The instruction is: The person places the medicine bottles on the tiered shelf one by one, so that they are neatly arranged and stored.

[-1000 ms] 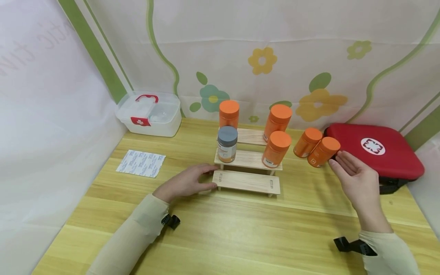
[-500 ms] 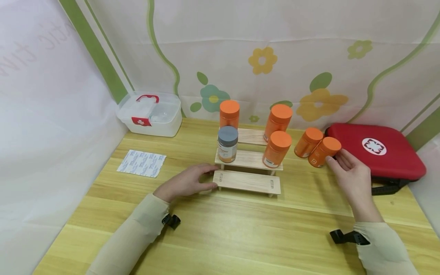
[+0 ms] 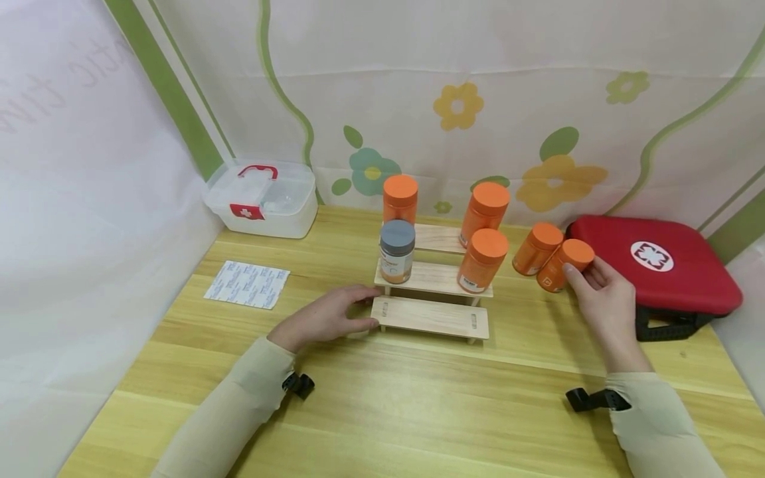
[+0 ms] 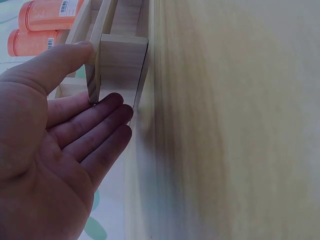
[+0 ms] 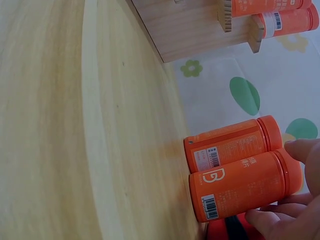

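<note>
My left hand (image 3: 325, 317) holds the left end of the lowest step of a three-tier wooden stand (image 3: 430, 317). Its thumb and index finger lie on either side of the step, other fingers fairly straight. At the right, my right hand (image 3: 606, 309) grips an orange bottle (image 5: 240, 187) near its lid, thumb in front and fingers behind. A second orange bottle (image 5: 227, 145) stands right beside it. The middle tier bears a grey-lidded bottle (image 3: 396, 255) and an orange bottle (image 3: 481, 262). Two more orange-lidded bottles, a left one (image 3: 400, 196) and a right one (image 3: 485, 209), are on the top tier.
A red first-aid case (image 3: 687, 279) with a black handle lies right of the held bottle. At the back left stands a clear first-aid box (image 3: 275, 219). A blister pack (image 3: 248, 284) lies on the wooden table (image 3: 388, 411). A printed curtain (image 3: 382, 79) hangs behind.
My right hand has moved left onto the nearer orange bottle at the right, and its thumb now presses the front near the lid. My left hand and the stand have stayed put.
</note>
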`<action>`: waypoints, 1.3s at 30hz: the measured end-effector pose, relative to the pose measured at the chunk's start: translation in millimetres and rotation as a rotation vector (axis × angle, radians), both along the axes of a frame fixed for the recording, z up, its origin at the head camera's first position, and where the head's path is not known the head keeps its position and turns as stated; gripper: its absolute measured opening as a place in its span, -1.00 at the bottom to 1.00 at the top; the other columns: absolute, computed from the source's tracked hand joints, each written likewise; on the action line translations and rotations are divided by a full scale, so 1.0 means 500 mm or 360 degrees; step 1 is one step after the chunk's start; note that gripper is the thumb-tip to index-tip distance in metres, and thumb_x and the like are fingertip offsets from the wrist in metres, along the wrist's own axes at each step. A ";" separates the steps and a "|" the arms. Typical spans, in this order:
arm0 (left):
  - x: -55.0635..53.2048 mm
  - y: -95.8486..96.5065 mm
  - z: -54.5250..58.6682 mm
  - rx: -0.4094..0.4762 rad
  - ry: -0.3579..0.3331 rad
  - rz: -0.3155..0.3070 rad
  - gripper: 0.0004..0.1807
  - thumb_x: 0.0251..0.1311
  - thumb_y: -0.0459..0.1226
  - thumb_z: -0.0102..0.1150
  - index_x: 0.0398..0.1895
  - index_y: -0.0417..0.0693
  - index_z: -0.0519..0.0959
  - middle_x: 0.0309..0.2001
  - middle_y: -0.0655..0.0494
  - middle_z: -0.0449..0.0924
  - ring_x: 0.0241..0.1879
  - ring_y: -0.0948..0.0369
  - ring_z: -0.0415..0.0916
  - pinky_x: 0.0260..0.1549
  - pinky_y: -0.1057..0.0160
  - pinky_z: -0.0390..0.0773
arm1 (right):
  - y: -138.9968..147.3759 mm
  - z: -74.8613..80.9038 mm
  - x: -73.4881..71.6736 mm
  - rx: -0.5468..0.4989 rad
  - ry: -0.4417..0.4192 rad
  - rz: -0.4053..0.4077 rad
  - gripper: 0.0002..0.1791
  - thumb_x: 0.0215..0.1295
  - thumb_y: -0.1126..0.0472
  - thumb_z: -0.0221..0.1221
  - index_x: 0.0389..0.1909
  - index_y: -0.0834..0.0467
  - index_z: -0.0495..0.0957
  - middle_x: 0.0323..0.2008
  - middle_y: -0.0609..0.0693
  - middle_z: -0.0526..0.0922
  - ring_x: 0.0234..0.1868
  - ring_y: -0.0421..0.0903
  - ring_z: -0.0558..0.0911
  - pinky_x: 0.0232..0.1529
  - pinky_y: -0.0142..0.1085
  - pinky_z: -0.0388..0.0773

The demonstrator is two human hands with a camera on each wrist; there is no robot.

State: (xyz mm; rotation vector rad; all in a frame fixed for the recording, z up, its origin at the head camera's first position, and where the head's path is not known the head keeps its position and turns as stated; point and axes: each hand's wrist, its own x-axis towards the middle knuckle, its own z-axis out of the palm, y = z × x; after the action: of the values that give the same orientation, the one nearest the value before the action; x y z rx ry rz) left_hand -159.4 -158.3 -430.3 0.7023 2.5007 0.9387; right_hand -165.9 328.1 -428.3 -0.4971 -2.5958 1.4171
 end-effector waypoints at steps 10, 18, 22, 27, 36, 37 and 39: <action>-0.001 0.001 0.000 -0.0011 -0.0007 0.0004 -0.30 0.46 -0.02 0.37 0.59 0.01 0.45 0.56 0.00 0.47 0.58 -0.02 0.38 0.61 -0.12 0.36 | -0.003 0.000 -0.008 0.0051 0.0062 -0.0085 -0.18 0.51 -0.20 0.27 0.63 0.11 0.35 0.52 0.19 0.49 0.50 0.16 0.54 0.23 -0.64 0.55; -0.001 0.001 0.001 -0.0007 -0.0018 0.0007 -0.29 0.46 -0.03 0.37 0.59 0.03 0.44 0.56 0.00 0.47 0.58 -0.01 0.37 0.62 -0.12 0.35 | -0.004 -0.004 -0.020 0.0135 0.0079 -0.0129 -0.19 0.46 -0.21 0.32 0.60 0.08 0.41 0.47 0.14 0.55 0.47 0.16 0.58 0.35 -0.40 0.60; -0.001 0.001 0.000 -0.0010 -0.0007 0.0007 -0.30 0.46 -0.02 0.37 0.59 0.05 0.44 0.56 0.02 0.47 0.58 -0.01 0.37 0.61 -0.12 0.35 | -0.005 -0.006 -0.024 0.0155 0.0047 -0.0135 -0.18 0.46 -0.24 0.31 0.60 0.08 0.41 0.47 0.14 0.56 0.46 0.18 0.59 0.40 -0.24 0.60; -0.001 0.000 -0.003 -0.0007 -0.0001 0.0006 -0.30 0.46 -0.01 0.37 0.59 0.04 0.44 0.56 0.01 0.47 0.58 -0.01 0.37 0.61 -0.11 0.35 | -0.005 -0.007 -0.026 0.0152 0.0014 -0.0150 -0.17 0.46 -0.24 0.31 0.60 0.07 0.41 0.47 0.14 0.55 0.46 0.18 0.59 0.40 -0.18 0.60; 0.000 0.000 -0.002 0.0001 -0.0025 0.0024 -0.30 0.45 -0.01 0.38 0.59 0.05 0.45 0.56 0.01 0.47 0.58 -0.01 0.37 0.61 -0.12 0.36 | -0.003 -0.007 -0.027 0.0155 0.0001 -0.0161 -0.17 0.44 -0.25 0.32 0.59 0.06 0.42 0.45 0.13 0.57 0.45 0.17 0.60 0.32 -0.36 0.64; 0.000 0.000 -0.002 -0.0002 -0.0029 0.0027 -0.30 0.45 -0.01 0.38 0.59 0.05 0.45 0.56 0.02 0.47 0.58 -0.01 0.37 0.61 -0.12 0.35 | -0.003 -0.007 -0.027 0.0151 0.0001 -0.0163 -0.17 0.43 -0.25 0.33 0.59 0.05 0.42 0.45 0.13 0.57 0.45 0.17 0.60 0.31 -0.38 0.64; 0.000 0.000 -0.002 -0.0002 -0.0037 0.0033 -0.29 0.45 -0.01 0.38 0.59 0.06 0.45 0.56 0.02 0.47 0.59 -0.01 0.37 0.61 -0.12 0.35 | -0.003 -0.007 -0.027 0.0149 0.0001 -0.0166 -0.17 0.43 -0.25 0.33 0.59 0.05 0.42 0.46 0.13 0.57 0.45 0.17 0.61 0.31 -0.39 0.63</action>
State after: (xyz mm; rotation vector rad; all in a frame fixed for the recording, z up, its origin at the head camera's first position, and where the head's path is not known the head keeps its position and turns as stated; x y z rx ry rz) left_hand -159.4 -158.2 -431.2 0.6622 2.4929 0.9470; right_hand -179.5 326.7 -432.0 -0.6088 -2.5804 1.2572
